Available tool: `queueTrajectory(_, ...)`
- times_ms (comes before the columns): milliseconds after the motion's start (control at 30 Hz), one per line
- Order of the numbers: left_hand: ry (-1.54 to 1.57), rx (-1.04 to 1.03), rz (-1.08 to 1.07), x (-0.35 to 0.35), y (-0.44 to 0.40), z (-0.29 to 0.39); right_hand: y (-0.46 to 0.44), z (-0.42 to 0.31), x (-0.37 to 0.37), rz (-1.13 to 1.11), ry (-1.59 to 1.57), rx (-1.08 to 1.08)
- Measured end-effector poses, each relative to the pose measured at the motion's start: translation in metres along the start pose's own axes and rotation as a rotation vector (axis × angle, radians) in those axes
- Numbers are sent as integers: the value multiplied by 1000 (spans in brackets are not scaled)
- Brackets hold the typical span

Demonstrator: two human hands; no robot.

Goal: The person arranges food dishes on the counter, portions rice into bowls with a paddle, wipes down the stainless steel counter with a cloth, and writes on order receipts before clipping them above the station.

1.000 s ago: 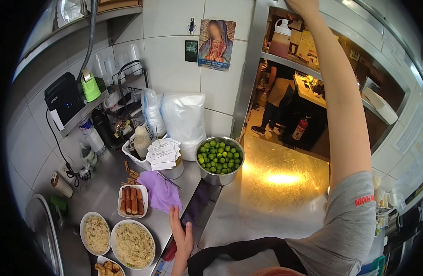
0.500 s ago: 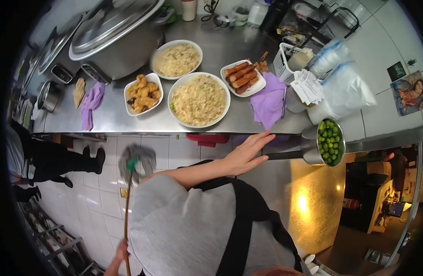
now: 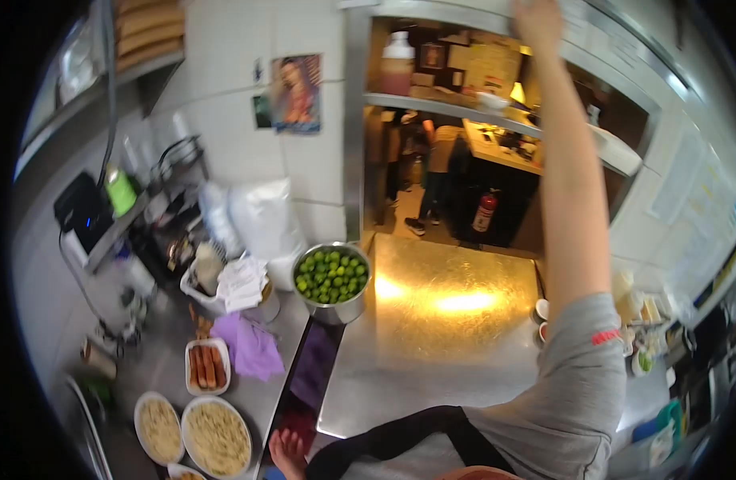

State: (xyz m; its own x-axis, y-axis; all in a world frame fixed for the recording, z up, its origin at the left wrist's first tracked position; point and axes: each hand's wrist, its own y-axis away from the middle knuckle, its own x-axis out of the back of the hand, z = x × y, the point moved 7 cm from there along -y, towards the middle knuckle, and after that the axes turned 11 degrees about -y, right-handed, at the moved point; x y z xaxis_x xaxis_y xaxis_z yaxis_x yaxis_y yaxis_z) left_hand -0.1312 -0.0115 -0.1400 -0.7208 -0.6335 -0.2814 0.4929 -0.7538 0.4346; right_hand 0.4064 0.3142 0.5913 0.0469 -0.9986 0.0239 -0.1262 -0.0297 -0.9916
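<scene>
My right hand (image 3: 536, 20) is raised to the top edge of the frame, by the upper frame of the pass-through shelf (image 3: 496, 112); its fingers are blurred and partly cut off. Low in the view, my left hand (image 3: 289, 453) is beside the counter edge, fingers apart, holding nothing. Left of it are two oval dishes of rice (image 3: 216, 436) (image 3: 159, 428) and a square dish of brown rolls (image 3: 207, 366). A purple cloth (image 3: 250, 347) lies near the rolls. Farther up stands a metal pot of green limes (image 3: 331, 277).
A steel counter (image 3: 416, 384) reflects warm light. White papers (image 3: 242, 282), plastic bags (image 3: 264, 220) and a black printer (image 3: 84, 210) are at the left. Through the opening, a person (image 3: 440, 160) stands near a fire extinguisher (image 3: 486, 210). Small cups (image 3: 542, 309) sit by my right arm.
The view swung to the food counter half a second ago, then back to the pass-through. My right arm is raised in view again, and my left hand is lower in the frame.
</scene>
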Motion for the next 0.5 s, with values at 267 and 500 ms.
queueTrajectory(267, -72, -32, -78, -68, 35, 63, 16, -108, -50, -188, -89, 73)
queueTrajectory(500, -42, -17, -88, -69, 34, 64, 9, -155, -58, -167, -193, 130)
